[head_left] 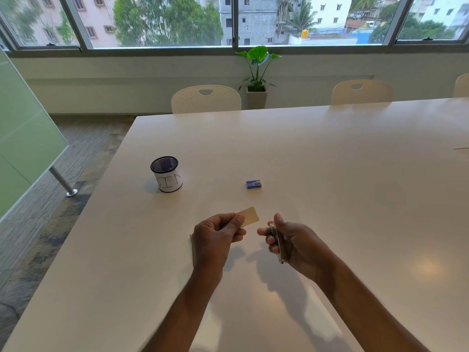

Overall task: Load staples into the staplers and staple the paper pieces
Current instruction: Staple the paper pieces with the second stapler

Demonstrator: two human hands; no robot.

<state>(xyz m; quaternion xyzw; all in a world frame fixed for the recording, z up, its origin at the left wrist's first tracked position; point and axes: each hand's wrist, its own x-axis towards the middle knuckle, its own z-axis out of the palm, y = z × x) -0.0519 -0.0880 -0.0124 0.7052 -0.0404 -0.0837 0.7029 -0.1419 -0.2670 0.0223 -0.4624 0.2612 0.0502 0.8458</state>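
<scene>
Just on the near side of the small blue staple box (253,184), both hands are raised a little above the white bench (330,161). The left hand (218,237) pinches a small tan paper piece (251,216) between the thumb and curled fingers (237,236), and the paper's free end sticks out toward the box. Nearer than the box and slightly to its right, the right hand (291,241) holds a slim stapler (277,243) edge-on, with its fingers curled round it and the thumb up along its top. Only a thin metallic edge shows, so whether the stapler is open cannot be told. Paper and stapler are near each other but apart. Well to the left of the box stands a black mesh pen cup (166,174) wrapped in white paper with handwritten letters. Beyond the box, past the far edge of the bench, stand cream chairs (206,99) and a potted plant (256,72).
</scene>
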